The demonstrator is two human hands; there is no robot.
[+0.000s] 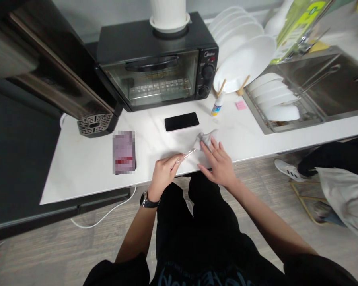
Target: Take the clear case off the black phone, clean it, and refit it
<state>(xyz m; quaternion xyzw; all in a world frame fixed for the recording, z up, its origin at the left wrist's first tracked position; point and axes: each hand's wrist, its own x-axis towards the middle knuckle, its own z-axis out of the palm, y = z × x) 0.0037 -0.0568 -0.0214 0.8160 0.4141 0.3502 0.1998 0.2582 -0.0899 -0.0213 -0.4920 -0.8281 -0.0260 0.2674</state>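
- White surface (86, 171): spans the middle of the frame.
- Right hand (222, 165): right of centre, fingers spread, tips resting on the grey cloth (208, 140).
- Left hand (164, 172): lower centre, fingers pinching a slim clear item (189, 153).
- Step, seemingly: bringing item and cloth together mid-frame; next move calls for a steady left pinch, light right fingertips.

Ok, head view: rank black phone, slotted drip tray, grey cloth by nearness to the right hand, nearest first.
1. Grey cloth: touching the right hand.
2. Black phone: left of and beyond the cloth.
3. Slotted drip tray: far left.
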